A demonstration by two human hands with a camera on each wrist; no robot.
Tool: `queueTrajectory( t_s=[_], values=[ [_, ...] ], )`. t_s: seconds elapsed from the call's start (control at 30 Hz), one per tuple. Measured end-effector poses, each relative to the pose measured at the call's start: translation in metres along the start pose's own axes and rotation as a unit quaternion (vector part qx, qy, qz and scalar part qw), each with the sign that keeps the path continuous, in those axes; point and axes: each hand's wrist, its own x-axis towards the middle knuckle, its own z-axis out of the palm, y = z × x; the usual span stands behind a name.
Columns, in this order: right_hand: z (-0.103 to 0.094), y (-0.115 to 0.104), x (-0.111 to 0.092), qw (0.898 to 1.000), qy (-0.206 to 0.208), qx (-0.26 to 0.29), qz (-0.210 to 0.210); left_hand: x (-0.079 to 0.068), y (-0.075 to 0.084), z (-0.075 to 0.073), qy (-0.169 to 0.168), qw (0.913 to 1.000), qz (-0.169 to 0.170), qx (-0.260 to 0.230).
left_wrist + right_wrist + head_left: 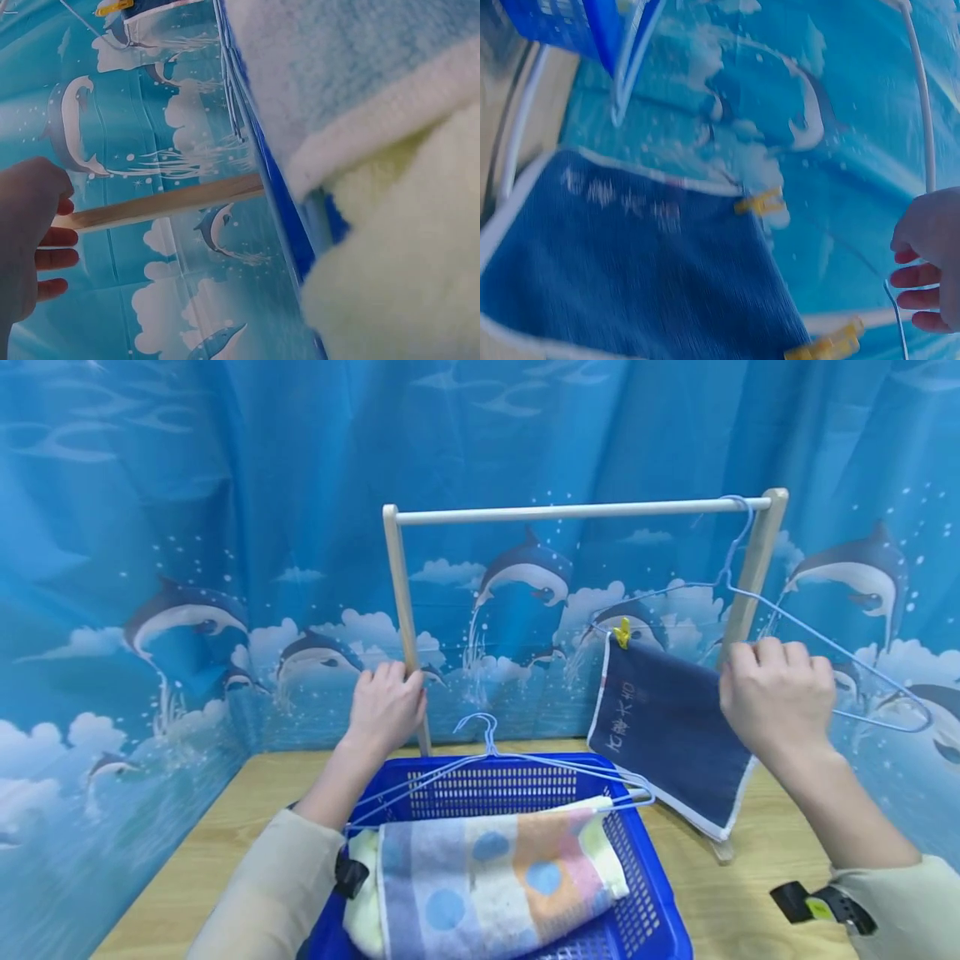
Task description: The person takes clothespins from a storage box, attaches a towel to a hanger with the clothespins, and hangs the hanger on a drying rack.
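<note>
My left hand (386,706) is raised in front of the rack's left post (403,593), its fingers loosely curled around nothing. In the left wrist view, the post runs behind its fingertips. My right hand (780,697) is up near the right post (752,560), also loosely curled and holding nothing. Beside it a dark blue cloth (667,727) with white edging and writing hangs tilted from a blue wire hanger (817,635). One yellow clip (622,633) shows at its upper left corner. The right wrist view shows another yellow clip (825,346) at a second corner.
A blue plastic basket (652,893) stands on the wooden table (195,852). Inside lies a folded towel (487,877) with coloured patches and dots. Several blue hangers (491,750) lie across the basket. The hanger with the cloth hooks over the rack's crossbar (570,512). A dolphin-print curtain (315,485) surrounds the table.
</note>
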Motion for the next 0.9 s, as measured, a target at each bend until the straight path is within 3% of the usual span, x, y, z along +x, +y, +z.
queueTrajectory(
  t_s=[0.13,0.23,0.37,0.5,0.6,0.9],
  values=[
    [0.005,-0.014,-0.005,0.997,-0.058,0.045,-0.025,0.000,-0.002,-0.003,0.004,1.0000,0.004,0.004],
    [0.009,-0.022,-0.009,0.988,-0.124,0.086,-0.037,0.000,-0.003,-0.007,-0.017,0.9999,-0.004,0.001],
    [0.017,-0.032,-0.016,0.970,-0.195,0.134,-0.057,0.000,-0.005,-0.013,-0.079,0.9966,-0.019,-0.010],
    [0.023,-0.041,-0.023,0.945,-0.271,0.172,-0.065,-0.002,-0.007,-0.019,-0.155,0.9870,-0.036,-0.016],
    [0.027,-0.047,-0.028,0.927,-0.319,0.189,-0.061,-0.004,-0.008,-0.024,-0.194,0.9799,-0.044,-0.019],
    [0.035,-0.061,-0.040,0.891,-0.393,0.224,-0.047,-0.014,-0.012,-0.038,-0.203,0.9787,-0.019,-0.028]
  ],
)
